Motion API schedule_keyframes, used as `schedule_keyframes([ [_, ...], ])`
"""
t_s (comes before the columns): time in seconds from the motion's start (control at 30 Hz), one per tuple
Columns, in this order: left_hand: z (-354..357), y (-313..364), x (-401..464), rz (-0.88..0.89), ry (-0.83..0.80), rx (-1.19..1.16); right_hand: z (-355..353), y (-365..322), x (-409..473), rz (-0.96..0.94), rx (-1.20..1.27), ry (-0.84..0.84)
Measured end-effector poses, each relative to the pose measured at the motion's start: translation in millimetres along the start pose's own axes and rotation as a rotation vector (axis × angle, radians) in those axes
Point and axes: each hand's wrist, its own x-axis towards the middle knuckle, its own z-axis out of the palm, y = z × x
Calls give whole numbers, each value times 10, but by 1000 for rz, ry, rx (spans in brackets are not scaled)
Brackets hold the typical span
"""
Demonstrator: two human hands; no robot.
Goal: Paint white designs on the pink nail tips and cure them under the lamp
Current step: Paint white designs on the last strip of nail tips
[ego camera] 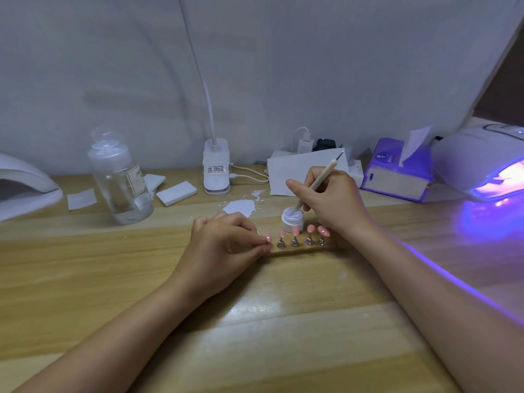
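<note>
Several pink nail tips (310, 228) stand on small metal holders along a wooden strip (300, 249) at the table's middle. My left hand (224, 245) pinches the leftmost pink tip (267, 238) at the strip's left end. Just behind the strip sits a small white pot of white gel (293, 220), its lid off. My right hand (334, 202) grips a slim dotting pen (317, 181) like a pencil, its lower end dipped into the pot. At the far right a white curing lamp (482, 163) glows violet.
A second white lamp (25, 185) sits at the far left. A clear pump bottle (120, 177), white pads (175, 192), a clip desk lamp (216, 168), a white paint smear (241, 207), papers (297, 168) and a tissue box (397, 171) line the back of the wooden table.
</note>
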Motion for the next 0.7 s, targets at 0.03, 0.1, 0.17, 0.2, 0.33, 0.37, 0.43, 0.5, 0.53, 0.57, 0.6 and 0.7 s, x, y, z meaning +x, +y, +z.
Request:
schedule_keyframes([
  [0.03,1,-6,0,11,5,3,-1,-2,0,1,-3,-4],
  [0.1,0,-16,3,23,11,7,2,-6,-3,2,-6,-18],
  [0.17,1,-22,0,47,16,38,3,-9,-7,-1,2,-18],
  [0.2,3,-20,-6,59,21,64,3,-12,-7,-4,1,-19],
  [0.33,-5,2,-11,78,13,84,-3,-25,-8,-2,-17,-19],
  [0.37,-13,11,-7,81,-1,51,-3,-30,-8,-1,-15,-19],
  [0.43,-25,32,-5,92,-8,-18,2,-43,-16,0,-12,-35],
  [0.5,-37,65,-10,89,13,-54,4,-40,-27,5,2,-38],
  [0.53,-45,77,-14,86,23,-67,0,-40,-30,4,-8,-35],
  [0.57,-48,90,-15,75,31,-85,-7,-49,-36,5,-27,-39],
  [0.6,-52,107,-16,56,34,-115,-19,-67,-41,7,-35,-44],
  [0.7,-40,171,-12,-23,12,-273,-88,-220,-8,-2,48,35],
])
